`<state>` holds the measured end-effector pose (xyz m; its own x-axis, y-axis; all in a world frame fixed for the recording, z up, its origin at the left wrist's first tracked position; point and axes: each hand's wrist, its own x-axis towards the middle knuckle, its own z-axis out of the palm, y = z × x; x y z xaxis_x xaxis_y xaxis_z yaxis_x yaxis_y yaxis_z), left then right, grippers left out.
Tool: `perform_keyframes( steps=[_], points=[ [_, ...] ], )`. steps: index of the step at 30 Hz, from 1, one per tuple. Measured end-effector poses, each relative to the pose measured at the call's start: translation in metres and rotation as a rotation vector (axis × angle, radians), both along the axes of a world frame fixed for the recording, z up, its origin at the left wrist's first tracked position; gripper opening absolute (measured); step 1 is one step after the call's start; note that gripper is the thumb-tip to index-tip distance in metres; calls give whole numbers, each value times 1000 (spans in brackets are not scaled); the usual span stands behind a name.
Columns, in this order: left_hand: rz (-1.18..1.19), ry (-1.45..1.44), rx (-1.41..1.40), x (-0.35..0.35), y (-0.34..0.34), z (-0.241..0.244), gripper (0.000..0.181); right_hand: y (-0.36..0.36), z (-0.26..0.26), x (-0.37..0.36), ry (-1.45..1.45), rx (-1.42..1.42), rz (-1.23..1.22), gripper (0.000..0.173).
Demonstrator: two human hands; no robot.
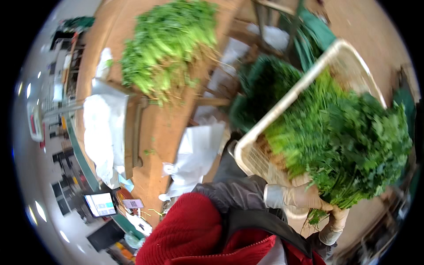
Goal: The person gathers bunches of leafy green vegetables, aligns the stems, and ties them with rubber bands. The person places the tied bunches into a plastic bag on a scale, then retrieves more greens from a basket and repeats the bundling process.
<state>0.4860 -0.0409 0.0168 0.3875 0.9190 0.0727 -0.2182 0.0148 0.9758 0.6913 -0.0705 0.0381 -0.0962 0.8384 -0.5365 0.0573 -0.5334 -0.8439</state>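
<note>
Both hands wear pale, dirt-stained gloves. My left hand (306, 197) grips the stems of a bunch of dark leafy greens, perhaps celery or coriander (357, 152). Close beside it, my right hand (338, 215) is closed around the same stems, partly hidden. The bunch's leaves spread over the right side of a tilted white plastic crate (285, 104), which holds more greens with yellowish stems and brown roots (298, 142). On the wooden table (159, 139) lies a large heap of light green bunches (172, 43), roots towards the crate.
A weighing scale (129, 132) on the table carries white plastic bags (97, 129). White sheeting (198, 149) hangs at the table edge. A green sack (261, 89) of dark greens stands between table and crate. A lit screen (100, 204) and a phone (133, 203) are at lower left.
</note>
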Motion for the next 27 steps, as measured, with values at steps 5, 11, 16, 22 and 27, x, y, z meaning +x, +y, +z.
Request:
perform_keyframes(
  steps=[5,11,16,22,27],
  points=[
    [151,209,-261,-175,30,59,61,97,45,-171,-118,-7,250,49],
    [525,-347,-425,-373,54,114,42,174,97,-415,304,182,488,60],
    [1062,18,-469,-497,87,36,70,229,42,-559,77,240,369,73],
    [1336,500,-138,-519,69,-14,77,252,-20,-583,-248,464,387,60],
    [1155,529,-41,-532,85,20,57,253,10,-584,-577,703,427,40]
  ],
)
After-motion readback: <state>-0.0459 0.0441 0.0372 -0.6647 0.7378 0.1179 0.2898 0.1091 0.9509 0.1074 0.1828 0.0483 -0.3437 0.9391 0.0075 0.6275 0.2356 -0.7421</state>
